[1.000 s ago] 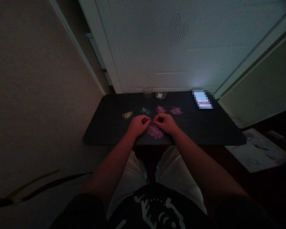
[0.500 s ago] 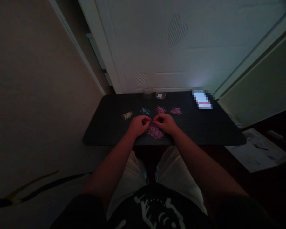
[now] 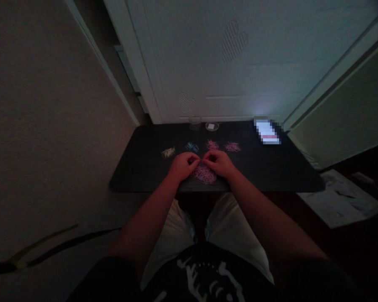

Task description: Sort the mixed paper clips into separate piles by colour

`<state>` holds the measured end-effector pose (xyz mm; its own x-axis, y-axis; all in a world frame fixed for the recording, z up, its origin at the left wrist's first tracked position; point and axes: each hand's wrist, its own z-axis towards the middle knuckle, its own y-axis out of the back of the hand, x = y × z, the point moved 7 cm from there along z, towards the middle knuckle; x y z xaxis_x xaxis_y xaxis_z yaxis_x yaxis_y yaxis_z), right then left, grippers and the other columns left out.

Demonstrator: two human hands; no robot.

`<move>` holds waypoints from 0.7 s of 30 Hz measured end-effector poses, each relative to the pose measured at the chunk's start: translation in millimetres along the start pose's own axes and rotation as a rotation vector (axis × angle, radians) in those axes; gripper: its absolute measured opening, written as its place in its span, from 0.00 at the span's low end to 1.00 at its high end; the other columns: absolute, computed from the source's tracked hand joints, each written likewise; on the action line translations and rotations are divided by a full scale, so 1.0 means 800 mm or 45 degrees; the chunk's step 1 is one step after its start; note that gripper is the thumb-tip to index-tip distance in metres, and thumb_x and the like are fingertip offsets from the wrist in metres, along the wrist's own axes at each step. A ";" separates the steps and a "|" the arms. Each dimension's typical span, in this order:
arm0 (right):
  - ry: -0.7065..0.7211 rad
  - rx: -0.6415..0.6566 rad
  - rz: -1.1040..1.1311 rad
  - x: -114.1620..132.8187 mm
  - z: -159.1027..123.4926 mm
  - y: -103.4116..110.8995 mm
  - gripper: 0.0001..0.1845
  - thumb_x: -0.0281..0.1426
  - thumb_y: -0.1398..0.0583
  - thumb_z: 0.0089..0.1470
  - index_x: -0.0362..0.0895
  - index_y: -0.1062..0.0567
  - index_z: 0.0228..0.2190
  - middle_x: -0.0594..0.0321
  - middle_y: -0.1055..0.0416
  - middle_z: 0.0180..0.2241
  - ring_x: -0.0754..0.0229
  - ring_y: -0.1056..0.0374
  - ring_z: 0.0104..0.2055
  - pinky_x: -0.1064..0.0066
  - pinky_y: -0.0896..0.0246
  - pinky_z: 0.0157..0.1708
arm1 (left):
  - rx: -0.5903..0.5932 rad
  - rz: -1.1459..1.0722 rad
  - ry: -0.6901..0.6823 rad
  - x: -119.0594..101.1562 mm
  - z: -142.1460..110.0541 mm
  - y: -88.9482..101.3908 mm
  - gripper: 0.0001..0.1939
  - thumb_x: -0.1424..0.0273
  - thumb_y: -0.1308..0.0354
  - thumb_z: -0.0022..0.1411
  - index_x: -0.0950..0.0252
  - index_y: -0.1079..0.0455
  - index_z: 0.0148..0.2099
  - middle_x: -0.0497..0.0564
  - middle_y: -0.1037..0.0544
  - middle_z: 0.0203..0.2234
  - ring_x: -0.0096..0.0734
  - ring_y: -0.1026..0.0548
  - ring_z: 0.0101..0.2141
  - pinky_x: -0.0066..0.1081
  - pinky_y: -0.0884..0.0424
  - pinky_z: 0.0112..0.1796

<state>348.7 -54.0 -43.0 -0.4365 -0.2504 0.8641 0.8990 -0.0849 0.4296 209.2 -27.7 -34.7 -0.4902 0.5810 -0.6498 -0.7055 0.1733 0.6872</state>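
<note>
My left hand [image 3: 184, 165] and my right hand [image 3: 219, 162] meet fingertip to fingertip over a large pile of thin pink and purple sticks [image 3: 204, 174]. Both are closed in a pinch; whatever lies between the fingers is too small to make out. Beyond the hands, smaller heaps of the same slim pieces form a row: a yellow heap [image 3: 168, 152], a blue heap [image 3: 192, 147], a pink heap [image 3: 212, 144] and a pinkish-purple heap [image 3: 232, 147].
The black table [image 3: 138, 167] stands against a pale panel with heart reliefs. At its back edge are a clear round container [image 3: 195, 122] and a clear lid [image 3: 212, 126] bearing a white label. A lit, blurred-out screen [image 3: 267, 131] is at the right.
My fingertips have come slightly closer together above the large pile. The heaps and the other things on the table look the same.
</note>
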 end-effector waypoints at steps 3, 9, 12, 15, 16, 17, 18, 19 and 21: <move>0.012 0.000 -0.002 0.001 0.000 0.000 0.06 0.32 0.40 0.45 0.41 0.28 0.24 0.67 0.35 0.19 0.67 0.41 0.22 0.75 0.47 0.22 | 0.003 -0.006 -0.014 0.002 0.000 -0.001 0.07 0.67 0.44 0.57 0.64 0.27 0.35 0.48 0.23 0.29 0.27 0.28 0.31 0.27 0.34 0.33; -0.011 -0.008 -0.007 0.002 -0.001 0.001 0.05 0.31 0.41 0.45 0.41 0.28 0.24 0.67 0.35 0.19 0.67 0.41 0.21 0.74 0.48 0.22 | 0.015 0.021 -0.017 0.001 0.000 -0.002 0.08 0.68 0.45 0.58 0.65 0.27 0.36 0.49 0.23 0.29 0.29 0.28 0.32 0.29 0.33 0.34; -0.014 -0.015 -0.008 0.004 -0.001 0.001 0.05 0.31 0.41 0.46 0.41 0.29 0.24 0.67 0.35 0.19 0.67 0.41 0.21 0.74 0.48 0.22 | 0.017 0.045 -0.007 0.000 0.000 -0.001 0.08 0.67 0.46 0.59 0.65 0.28 0.36 0.49 0.23 0.30 0.30 0.27 0.33 0.29 0.33 0.35; 0.001 -0.014 0.002 0.005 -0.001 0.001 0.05 0.31 0.41 0.46 0.41 0.29 0.24 0.67 0.35 0.19 0.67 0.41 0.21 0.74 0.47 0.23 | 0.016 0.052 -0.007 -0.001 0.000 -0.001 0.09 0.67 0.47 0.60 0.65 0.28 0.37 0.49 0.23 0.31 0.30 0.27 0.33 0.29 0.33 0.35; 0.004 -0.014 0.005 0.005 -0.001 0.001 0.05 0.31 0.41 0.45 0.41 0.29 0.24 0.67 0.35 0.19 0.67 0.41 0.21 0.74 0.47 0.23 | 0.012 0.052 -0.008 0.000 0.000 -0.001 0.09 0.67 0.47 0.60 0.65 0.27 0.37 0.49 0.23 0.31 0.30 0.27 0.34 0.29 0.33 0.36; 0.004 -0.013 0.009 0.004 -0.001 0.001 0.05 0.31 0.41 0.45 0.41 0.29 0.24 0.67 0.35 0.20 0.67 0.41 0.21 0.74 0.46 0.23 | 0.010 0.051 -0.010 0.000 0.001 -0.001 0.09 0.67 0.47 0.60 0.65 0.27 0.37 0.49 0.23 0.31 0.30 0.27 0.34 0.29 0.33 0.36; 0.002 -0.013 0.016 0.004 -0.001 0.000 0.05 0.31 0.41 0.45 0.41 0.29 0.24 0.67 0.35 0.20 0.67 0.41 0.21 0.74 0.46 0.23 | 0.008 0.050 -0.014 0.000 0.001 0.000 0.09 0.67 0.47 0.60 0.65 0.27 0.37 0.49 0.22 0.31 0.30 0.27 0.34 0.29 0.33 0.36; -0.002 -0.012 0.023 0.003 -0.001 0.000 0.05 0.31 0.41 0.45 0.41 0.29 0.24 0.67 0.35 0.20 0.67 0.41 0.22 0.74 0.46 0.23 | 0.009 0.049 -0.019 0.000 0.001 0.000 0.09 0.67 0.47 0.61 0.65 0.27 0.37 0.49 0.22 0.31 0.30 0.27 0.34 0.30 0.33 0.36; -0.015 -0.004 0.039 0.001 -0.001 -0.001 0.05 0.31 0.40 0.44 0.41 0.28 0.26 0.67 0.35 0.20 0.67 0.41 0.21 0.74 0.46 0.23 | 0.012 0.052 -0.028 -0.001 0.000 -0.001 0.09 0.67 0.47 0.60 0.65 0.27 0.37 0.50 0.22 0.31 0.30 0.27 0.34 0.30 0.33 0.37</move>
<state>347.8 -54.6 -42.6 -0.4090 -0.2420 0.8799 0.9122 -0.0802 0.4019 210.1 -27.9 -34.5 -0.5070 0.6049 -0.6141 -0.6804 0.1564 0.7159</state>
